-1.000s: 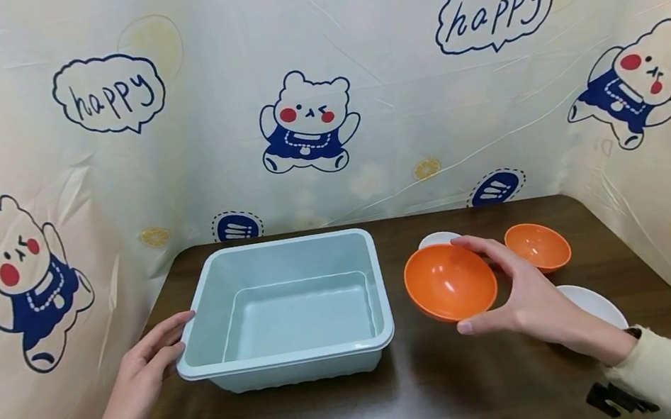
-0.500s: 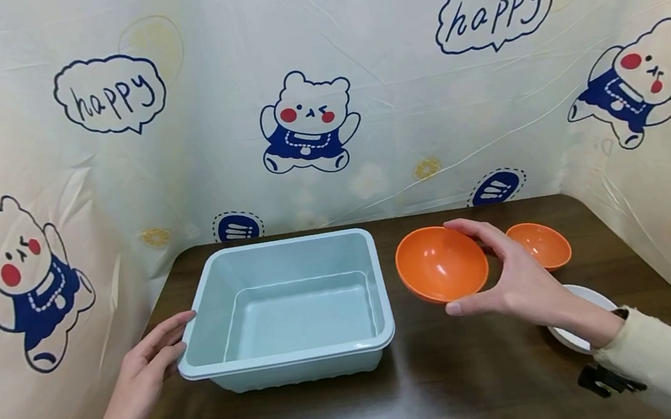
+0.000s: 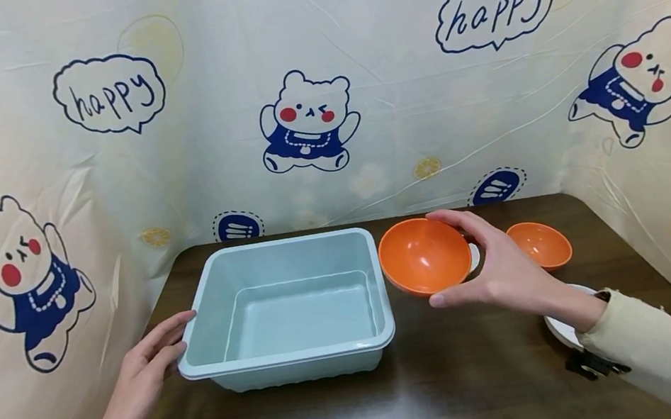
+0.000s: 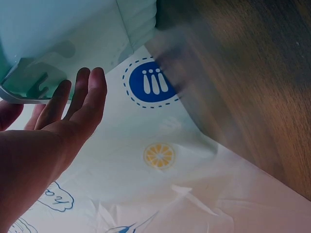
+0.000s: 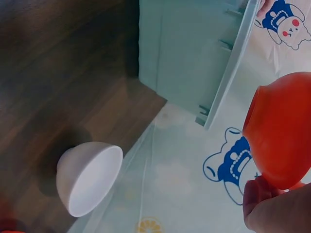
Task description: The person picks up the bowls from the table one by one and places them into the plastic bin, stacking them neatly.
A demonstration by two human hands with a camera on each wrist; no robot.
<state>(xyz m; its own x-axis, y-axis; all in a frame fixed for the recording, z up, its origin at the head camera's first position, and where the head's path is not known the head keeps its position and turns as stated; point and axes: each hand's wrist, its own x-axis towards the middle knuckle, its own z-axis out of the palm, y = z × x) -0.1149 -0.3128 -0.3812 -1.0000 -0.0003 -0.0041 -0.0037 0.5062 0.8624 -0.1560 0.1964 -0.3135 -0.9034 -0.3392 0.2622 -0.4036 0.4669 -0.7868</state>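
While the right hand (image 3: 509, 278) holds it: the orange bowl (image 3: 423, 254) is up off the table (image 3: 464, 392), just right of the tub (image 3: 292, 357), with its hollow side facing up.
Right hand's grip: thumb on the near side of the orange bowl, fingers on the far side, pinching it from the right.
Left hand (image 3: 141, 365): at the left rim of the tub, fingers loose and mostly straight, touching it but not wrapped round it.
Weight of the bowl: it should be light, since it looks like thin plastic.
Feel of the bowl: likely stiff and hard to break, but its shiny skin could slip.
Best place to hold: the side away from the tub, near the rim, thumb and fingers across from each other.
White bowl (image 5: 90, 179): right of the tub, far back; mostly hidden in the head view.
Other orange bowl (image 3: 540, 245): further right of the tub.
White dish (image 3: 560, 329): right of the tub, nearer, partly under the sleeve (image 3: 664, 349); maybe a plate, but too much is covered to be sure.
Cut off: the right wrist view loses part of the orange bowl at its edge.
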